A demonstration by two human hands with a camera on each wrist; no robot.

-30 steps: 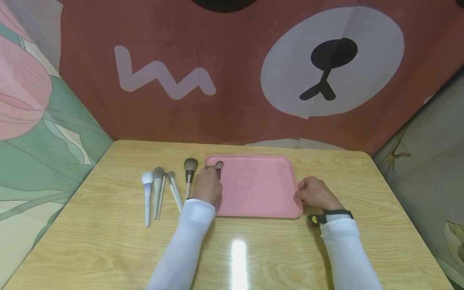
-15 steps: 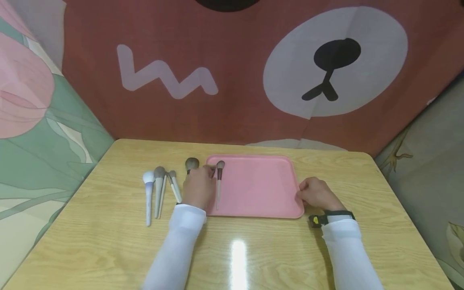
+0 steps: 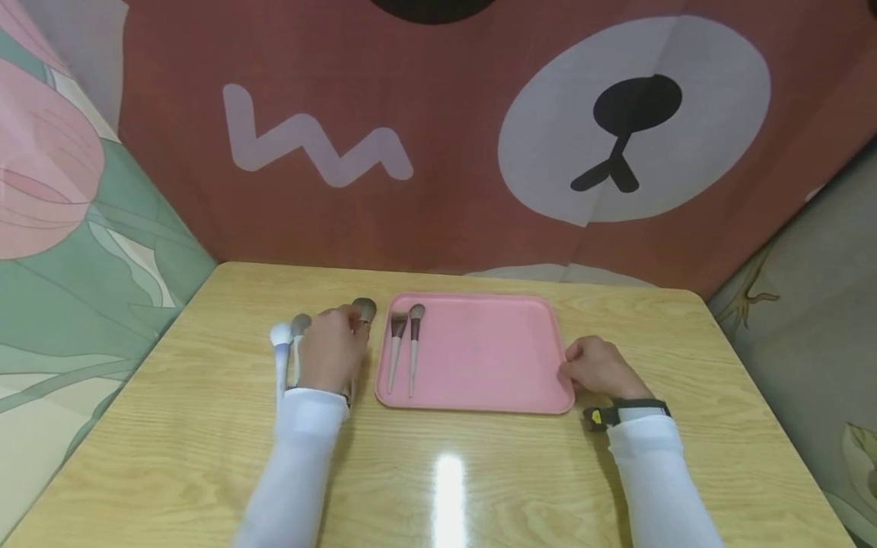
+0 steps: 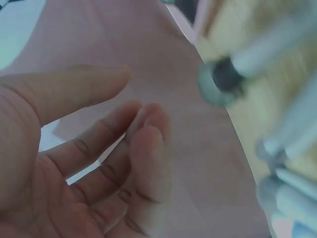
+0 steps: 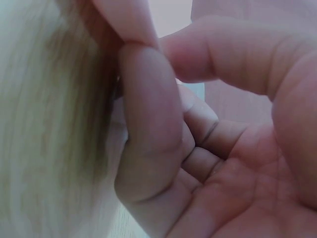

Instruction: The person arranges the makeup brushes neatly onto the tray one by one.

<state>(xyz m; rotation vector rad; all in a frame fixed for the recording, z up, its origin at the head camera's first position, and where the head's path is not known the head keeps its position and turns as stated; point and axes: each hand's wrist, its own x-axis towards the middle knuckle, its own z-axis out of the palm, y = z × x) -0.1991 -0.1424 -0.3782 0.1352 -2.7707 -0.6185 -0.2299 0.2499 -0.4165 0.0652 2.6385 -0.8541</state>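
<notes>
My left hand [image 3: 330, 352] is over the brushes left of the tray, its fingertips close to the big makeup brush [image 3: 366, 308] in the head view. In the left wrist view that hand [image 4: 99, 158] has loosely bent fingers, a gap below the thumb and nothing between them. Two makeup brushes lie along the left side of the pink tray [image 3: 486, 354]: a flat-topped brush [image 3: 395, 346] and a round-headed brush [image 3: 414, 342]. At the tray's right edge my right hand [image 3: 599, 365] pinches the rim [image 5: 131, 22] between thumb and forefinger.
A white-tipped brush [image 3: 280, 342] and a grey-headed brush [image 3: 300, 325] lie further left on the wooden table [image 3: 521, 479], partly covered by the left hand and sleeve. A printed cloth [image 3: 438, 213] hangs behind the table.
My left hand has let go of the flat-topped brush, which now lies in the tray beside the other, and has moved left to the big brush. The right hand stays at the rim.
</notes>
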